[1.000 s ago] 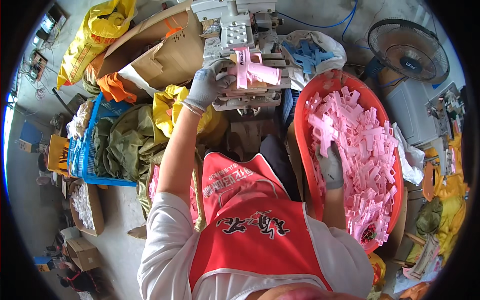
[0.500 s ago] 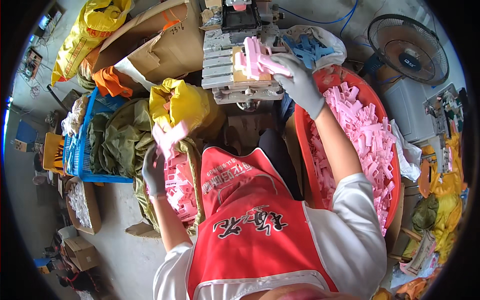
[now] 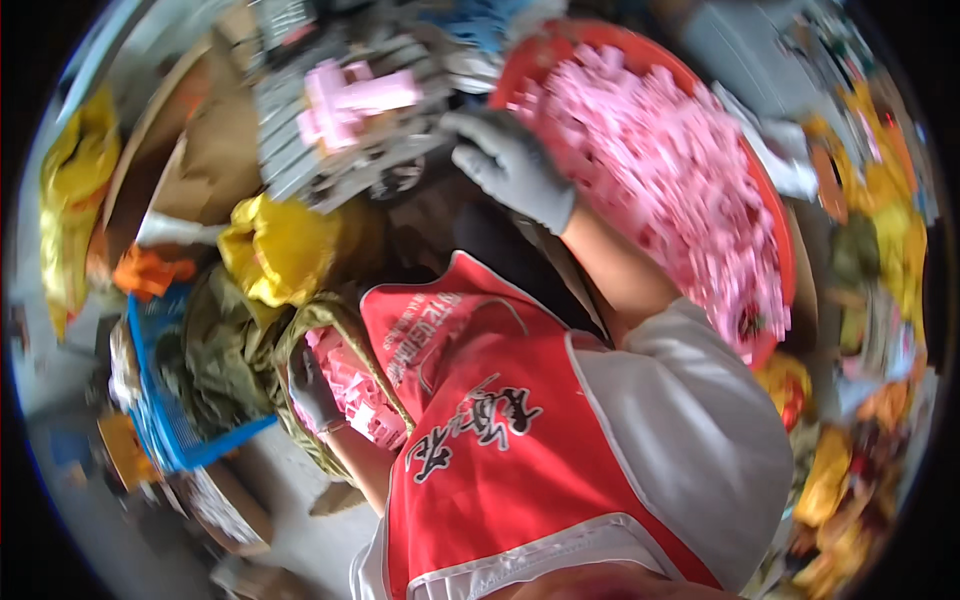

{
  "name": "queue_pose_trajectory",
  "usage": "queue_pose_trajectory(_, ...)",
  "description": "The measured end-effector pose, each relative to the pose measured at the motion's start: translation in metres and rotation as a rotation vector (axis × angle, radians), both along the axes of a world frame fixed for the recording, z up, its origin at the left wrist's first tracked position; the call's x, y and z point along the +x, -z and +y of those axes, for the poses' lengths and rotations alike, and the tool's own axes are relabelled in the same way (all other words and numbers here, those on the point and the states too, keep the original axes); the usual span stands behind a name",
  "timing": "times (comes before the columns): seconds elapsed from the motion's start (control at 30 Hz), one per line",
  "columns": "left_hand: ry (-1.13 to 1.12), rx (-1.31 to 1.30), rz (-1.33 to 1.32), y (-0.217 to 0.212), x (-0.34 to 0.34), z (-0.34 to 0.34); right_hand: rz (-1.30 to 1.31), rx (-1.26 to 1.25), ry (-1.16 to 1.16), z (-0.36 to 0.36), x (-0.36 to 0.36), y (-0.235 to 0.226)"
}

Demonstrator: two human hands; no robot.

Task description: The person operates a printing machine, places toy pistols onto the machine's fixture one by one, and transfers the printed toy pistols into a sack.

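My right hand (image 3: 512,165), in a grey glove, is off to the right of the machine bed (image 3: 283,150). Its fingers are stretched and a little apart, with nothing in them. On the bed lies a pink plastic toy gun (image 3: 345,105), blurred by motion and touched by neither hand. My left hand (image 3: 314,390), also gloved, is inside the mouth of a green sack (image 3: 285,345) at the lower left. Pink plastic toy gun parts (image 3: 360,390) fill that sack beside it. The left fingers are smeared and partly hidden, so their grip does not show.
A large red tub (image 3: 775,215) heaped with pink parts stands at the right. A yellow bag (image 3: 275,250) and a blue crate (image 3: 165,425) sit at the left, with a big cardboard box (image 3: 205,165) behind. Blue parts (image 3: 480,22) lie beyond the machine.
My left hand has gone down into the sack; the pink piece it held up no longer shows there. My right hand has let go of the toy gun and drawn back. The whole view has turned.
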State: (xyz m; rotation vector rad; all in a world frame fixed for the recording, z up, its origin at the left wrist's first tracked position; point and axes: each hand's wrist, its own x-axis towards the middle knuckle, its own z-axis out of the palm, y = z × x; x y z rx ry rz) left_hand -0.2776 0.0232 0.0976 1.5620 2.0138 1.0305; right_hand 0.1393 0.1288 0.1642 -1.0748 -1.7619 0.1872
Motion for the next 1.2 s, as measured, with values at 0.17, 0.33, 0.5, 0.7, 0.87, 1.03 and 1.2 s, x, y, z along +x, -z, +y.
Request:
queue_pose_trajectory(0.17,0.163,-0.069,0.047,0.001,0.025,0.026,-0.065,-0.432,0.281,-0.056,0.093,0.14)
queue_pose_trajectory(0.33,0.173,-0.082,-0.004,0.014,0.032,0.031,-0.153,-0.963,0.965,-0.127,0.216,0.215)
queue_pose_trajectory(0.5,0.149,-0.101,-0.055,0.025,0.032,0.022,-0.233,-1.386,1.055,-0.145,0.224,0.226)
queue_pose_trajectory(0.7,0.201,-0.094,-0.019,0.006,0.044,0.029,0.431,-1.235,1.171,-0.15,0.264,0.355)
queue_pose_trajectory(0.87,0.167,-0.07,0.018,0.012,0.031,0.014,0.558,-0.9,1.373,-0.117,0.204,0.301)
queue_pose_trajectory(1.03,0.197,-0.1,-0.041,0.017,0.036,0.022,0.347,-1.223,1.194,-0.112,0.205,0.293)
queue_pose_trajectory(1.2,0.144,-0.063,-0.077,0.004,0.035,0.021,0.27,-1.041,0.931,-0.104,0.188,0.285)
